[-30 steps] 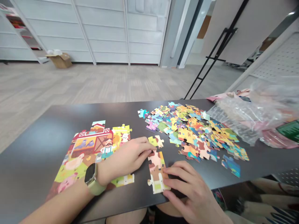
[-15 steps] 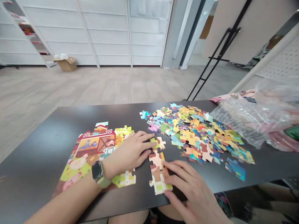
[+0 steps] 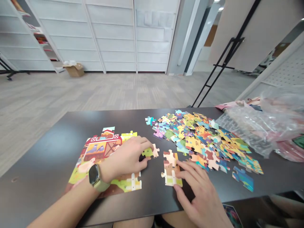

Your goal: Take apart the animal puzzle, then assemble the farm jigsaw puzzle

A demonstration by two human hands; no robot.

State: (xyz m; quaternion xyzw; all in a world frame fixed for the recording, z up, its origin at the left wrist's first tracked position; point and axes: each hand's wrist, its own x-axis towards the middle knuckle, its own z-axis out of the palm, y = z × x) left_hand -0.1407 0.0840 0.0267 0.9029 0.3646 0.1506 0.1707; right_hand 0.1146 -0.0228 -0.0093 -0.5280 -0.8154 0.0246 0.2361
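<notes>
A green-and-cream jigsaw piece (image 3: 148, 152) is pinched between the fingers and thumb of my left hand (image 3: 129, 155), just right of the partly assembled farm puzzle (image 3: 99, 147). My left forearm and hand cover part of that puzzle. My right hand (image 3: 198, 185) has its fingertips and thumb on the right side of a small block of joined puzzle pieces (image 3: 169, 171), which shows cream and brown patches and a white fence. A strip of bare table separates this block from the assembled puzzle.
A heap of loose puzzle pieces (image 3: 194, 136) spreads across the back right of the dark table (image 3: 42, 158). One blue piece (image 3: 243, 179) lies apart at the right. Clear plastic bags (image 3: 258, 123) sit on the right edge. A cardboard box (image 3: 74, 69) stands on the floor.
My left hand has drawn the green-and-cream piece left, away from the joined block and toward the assembled puzzle. The block has shifted slightly right and away from me under my right hand.
</notes>
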